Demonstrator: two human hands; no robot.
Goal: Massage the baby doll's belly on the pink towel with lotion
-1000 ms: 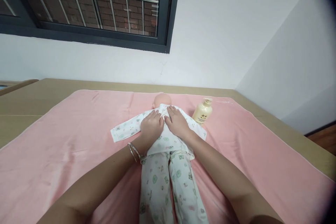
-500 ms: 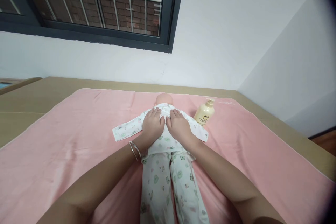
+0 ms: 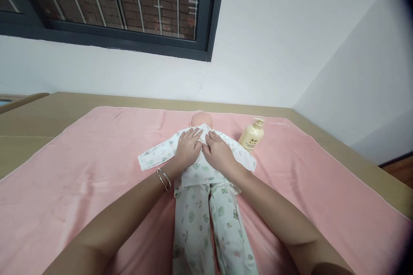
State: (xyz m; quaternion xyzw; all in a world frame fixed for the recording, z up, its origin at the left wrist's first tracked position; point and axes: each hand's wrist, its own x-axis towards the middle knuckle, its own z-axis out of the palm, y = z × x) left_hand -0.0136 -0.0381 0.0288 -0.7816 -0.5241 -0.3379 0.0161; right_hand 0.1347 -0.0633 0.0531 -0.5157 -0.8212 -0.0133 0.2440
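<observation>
A baby doll point(image 3: 200, 119) lies on a pink towel point(image 3: 97, 154), its bald head away from me. It wears white printed pyjamas point(image 3: 196, 206) with small green figures, the sleeves spread to both sides. My left hand point(image 3: 189, 148), with two bangles on the wrist, lies flat on the doll's upper back. My right hand point(image 3: 219, 151) rests flat beside it, the two hands nearly touching near the collar. Neither hand grips anything.
A cream pump bottle point(image 3: 252, 135) stands on the towel just right of the doll's shoulder. The towel covers a tan surface point(image 3: 38, 116) set against a white wall, under a dark-framed window point(image 3: 129, 13). Wooden floor point(image 3: 398, 172) shows at far right.
Both hands stay flat on the doll's back and have crept slightly up toward the collar. The view has shifted a little.
</observation>
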